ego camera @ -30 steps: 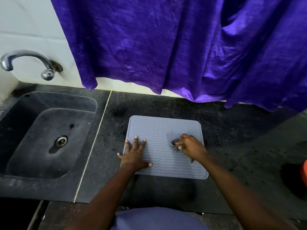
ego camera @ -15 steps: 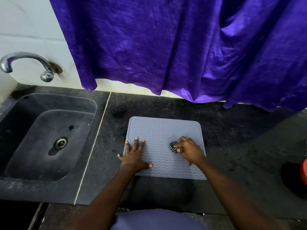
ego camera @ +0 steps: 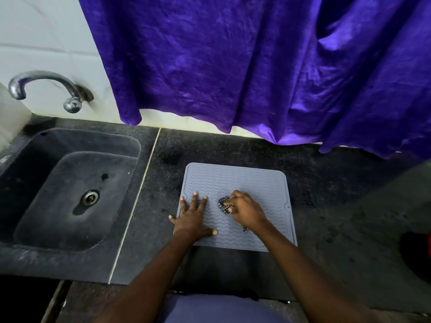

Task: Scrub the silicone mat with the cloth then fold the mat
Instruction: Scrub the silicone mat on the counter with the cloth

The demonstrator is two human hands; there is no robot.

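Note:
A grey silicone mat [ego camera: 235, 180] with a wavy ribbed surface lies flat on the dark stone counter [ego camera: 338, 194]. My left hand [ego camera: 192, 217] presses flat on the mat's left part, fingers spread and straight. My right hand [ego camera: 246, 209] sits near the mat's middle, fingers curled round a small black-and-white checked cloth [ego camera: 223, 205]. The cloth is bunched against the mat and mostly hidden under my fingers.
A dark sink [ego camera: 35, 199] with a metal drain [ego camera: 89, 197] is set in the counter at the left, under a chrome tap [ego camera: 44, 86]. A purple curtain [ego camera: 256, 66] hangs over the back wall. A red object [ego camera: 428, 244] shows at the right edge.
My right hand with the cloth has slid left across the mat toward its middle. My left hand has stayed pressed on the mat's left part.

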